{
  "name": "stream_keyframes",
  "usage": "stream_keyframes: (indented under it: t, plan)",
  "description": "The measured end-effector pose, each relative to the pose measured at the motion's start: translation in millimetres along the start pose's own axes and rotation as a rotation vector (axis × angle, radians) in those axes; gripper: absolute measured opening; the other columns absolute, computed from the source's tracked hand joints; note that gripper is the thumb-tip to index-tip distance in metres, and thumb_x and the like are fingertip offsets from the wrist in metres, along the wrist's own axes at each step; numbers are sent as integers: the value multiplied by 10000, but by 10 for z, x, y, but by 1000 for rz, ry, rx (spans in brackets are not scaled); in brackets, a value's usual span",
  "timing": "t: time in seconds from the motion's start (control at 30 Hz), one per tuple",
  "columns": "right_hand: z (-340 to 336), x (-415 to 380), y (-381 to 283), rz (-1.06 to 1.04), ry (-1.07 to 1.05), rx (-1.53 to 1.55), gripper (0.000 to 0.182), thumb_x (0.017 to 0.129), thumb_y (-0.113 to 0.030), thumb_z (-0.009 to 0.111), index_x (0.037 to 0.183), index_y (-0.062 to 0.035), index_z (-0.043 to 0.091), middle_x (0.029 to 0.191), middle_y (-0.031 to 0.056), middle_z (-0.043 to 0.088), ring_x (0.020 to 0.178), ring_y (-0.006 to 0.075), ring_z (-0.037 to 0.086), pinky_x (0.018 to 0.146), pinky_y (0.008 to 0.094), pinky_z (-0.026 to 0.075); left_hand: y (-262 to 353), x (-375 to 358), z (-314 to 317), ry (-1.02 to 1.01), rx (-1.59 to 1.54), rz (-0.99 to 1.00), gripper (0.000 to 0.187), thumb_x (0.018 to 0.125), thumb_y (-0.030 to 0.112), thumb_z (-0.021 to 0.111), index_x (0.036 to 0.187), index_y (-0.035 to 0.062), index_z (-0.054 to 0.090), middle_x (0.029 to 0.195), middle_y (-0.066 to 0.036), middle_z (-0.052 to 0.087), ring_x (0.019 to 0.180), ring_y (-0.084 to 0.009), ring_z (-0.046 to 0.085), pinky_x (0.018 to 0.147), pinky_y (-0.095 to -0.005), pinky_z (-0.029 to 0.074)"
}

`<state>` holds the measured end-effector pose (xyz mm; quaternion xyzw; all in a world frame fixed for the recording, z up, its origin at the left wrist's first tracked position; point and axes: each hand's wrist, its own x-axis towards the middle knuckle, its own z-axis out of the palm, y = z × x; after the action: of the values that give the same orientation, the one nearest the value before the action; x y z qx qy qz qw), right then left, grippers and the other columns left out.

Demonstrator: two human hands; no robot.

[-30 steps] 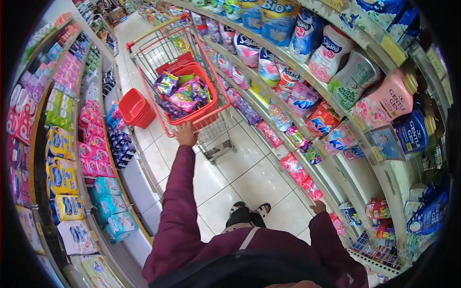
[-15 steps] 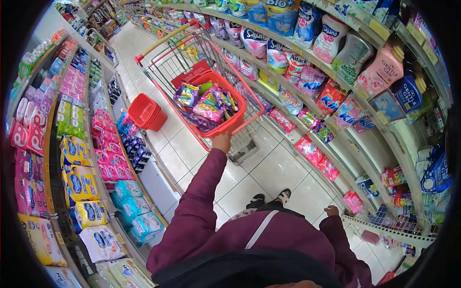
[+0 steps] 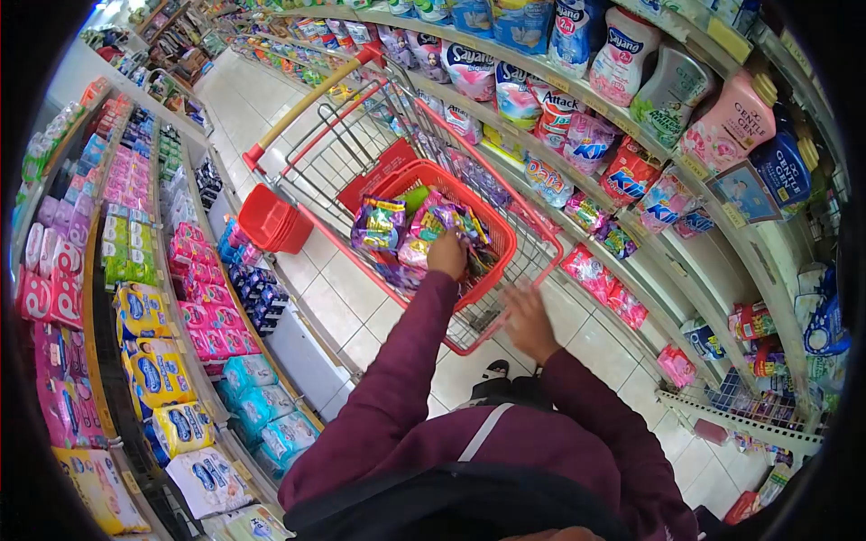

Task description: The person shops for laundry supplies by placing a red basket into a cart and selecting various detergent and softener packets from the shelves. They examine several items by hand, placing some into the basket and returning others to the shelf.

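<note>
A red shopping basket (image 3: 494,268) rides in a metal shopping cart (image 3: 327,137) with red trim. Several shiny packets, purple, pink and green, fill the basket; a purple-and-yellow packet (image 3: 377,223) lies on the left side. My left hand (image 3: 446,255) reaches over the basket's near rim, its fingers closed on a colorful purple packet (image 3: 458,216) among the others. Its fingertips are partly hidden against the wrapping. Slightly blurred, my right hand (image 3: 530,323) is beside the cart's near corner, fingers spread and holding nothing.
Stacked red baskets (image 3: 273,221) stand on the floor left of the cart. Shelves of tissue and pad packs (image 3: 149,311) run along the left. Detergent pouches and softener bottles (image 3: 622,56) line the right shelves. A low wire rack (image 3: 735,406) stands at lower right.
My left hand has moved from the basket's near rim onto the packets inside. My right hand has risen from my side to the cart's near corner. The cart appears closer and farther right.
</note>
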<state>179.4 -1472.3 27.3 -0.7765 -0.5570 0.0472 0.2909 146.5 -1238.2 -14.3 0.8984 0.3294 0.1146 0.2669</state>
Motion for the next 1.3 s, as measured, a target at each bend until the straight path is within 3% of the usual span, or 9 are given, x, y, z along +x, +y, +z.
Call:
stream_keyframes:
  t: [0.3, 0.4, 0.57, 0.63, 0.77, 0.93, 1.03, 1.13, 1.3]
  plan:
    - [86, -193, -58, 40, -381, -103, 474, 769, -362, 545, 1177, -130, 476, 1281, 64, 377, 1284, 295, 140, 987, 541, 109, -488, 841, 867, -216, 389, -40, 502, 732, 334, 587, 1078, -21, 507, 1065, -150, 535, 1049, -300, 471, 878, -371, 392]
    - [98, -239, 26, 22, -382, -110, 458, 769, -366, 545, 1158, -130, 496, 1280, 46, 381, 1284, 276, 149, 993, 523, 100, -337, 873, 833, -330, 374, -418, 430, 718, 386, 604, 1029, 90, 579, 1083, -118, 531, 1045, -262, 498, 803, -377, 455]
    - [49, -213, 83, 41, -398, -102, 443, 765, -369, 548, 1141, -137, 514, 1277, 26, 391, 1283, 255, 162, 999, 498, 110, -689, 930, 1000, -291, 419, -178, 425, 602, 339, 687, 946, 98, 625, 1004, -86, 585, 885, -268, 584, 752, -374, 471]
    - [30, -187, 124, 40, -402, -104, 447, 762, -375, 549, 1140, -138, 515, 1273, 23, 398, 1282, 248, 172, 1003, 491, 113, -700, 946, 723, -513, -147, -271, 450, 540, 290, 732, 921, 74, 631, 854, -98, 631, 774, -266, 610, 680, -370, 479]
    - [-23, -121, 248, 27, -421, 29, 486, 764, -335, 578, 1180, -109, 470, 1250, 55, 422, 1243, 239, 271, 1003, 455, 186, -315, 538, -259, -278, -434, 67, 309, 581, 37, 710, 878, 34, 628, 724, -51, 624, 646, -116, 575, 603, -271, 461]
    - [-453, 86, 74, 639, 208, 1567, 407, 788, -146, 609, 1152, -36, 464, 1148, 132, 472, 1056, 159, 456, 857, 277, 394, 483, -299, -795, -307, -939, 45, 268, 627, -18, 683, 882, 26, 614, 745, 18, 604, 620, -52, 525, 588, -211, 448]
    - [-695, 3, 16, 757, 526, 1617, 319, 794, -128, 598, 1080, -30, 496, 990, 79, 547, 886, 132, 522, 786, 266, 423, 836, -795, -559, -288, -731, 294, 468, 553, 7, 753, 939, 58, 495, 993, -43, 509, 907, -104, 473, 807, -262, 394]
    - [-944, -351, 25, 707, 681, 1267, 136, 792, -104, 592, 897, -33, 540, 791, 19, 572, 705, 91, 539, 654, 237, 443, 1338, -1122, -499, -572, -1008, 389, 867, 532, 58, 788, 1218, 78, 258, 1098, -83, 486, 1022, -187, 481, 865, -319, 400]
    - [-1414, -748, -373, 372, 547, 476, 66, 753, -42, 577, 793, 11, 575, 767, 96, 603, 669, 168, 562, 627, 259, 443, 1605, -1275, -208, -581, -1120, 395, 294, 694, 67, 675, 958, 12, 559, 923, -74, 560, 885, -150, 528, 796, -272, 408]
